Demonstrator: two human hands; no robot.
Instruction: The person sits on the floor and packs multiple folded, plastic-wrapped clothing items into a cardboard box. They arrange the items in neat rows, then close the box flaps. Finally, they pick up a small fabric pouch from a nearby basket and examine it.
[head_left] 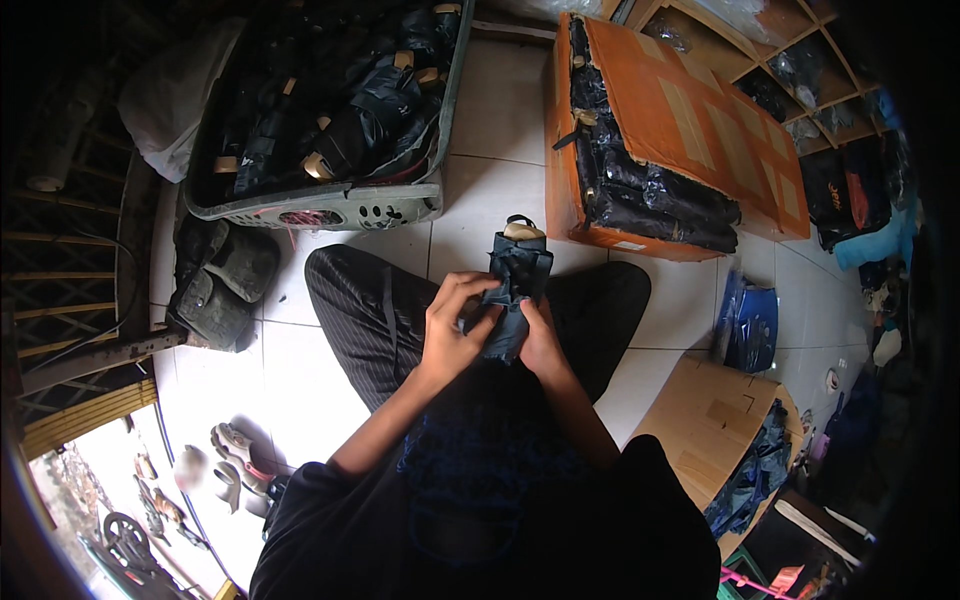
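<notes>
A dark folding umbrella (515, 262) with a pale tan handle end and a small black wrist loop is held upright over my lap. Its cloth looks gathered into a short bundle, ragged at the lower end. My right hand (541, 342) grips it from the right side, thumb on the front. From the left, my left hand (460, 322) has its fingertips and thumb pressed on the cloth, pinching a fold. Some of my right fingers are hidden behind the bundle.
Ahead on the left stands a grey-green crate (330, 205) packed with similar folded umbrellas. An orange carton (690, 100) full of plastic-wrapped dark bundles is ahead on the right. An open brown box (705, 425) lies at my right; shoes (235, 445) sit at my left.
</notes>
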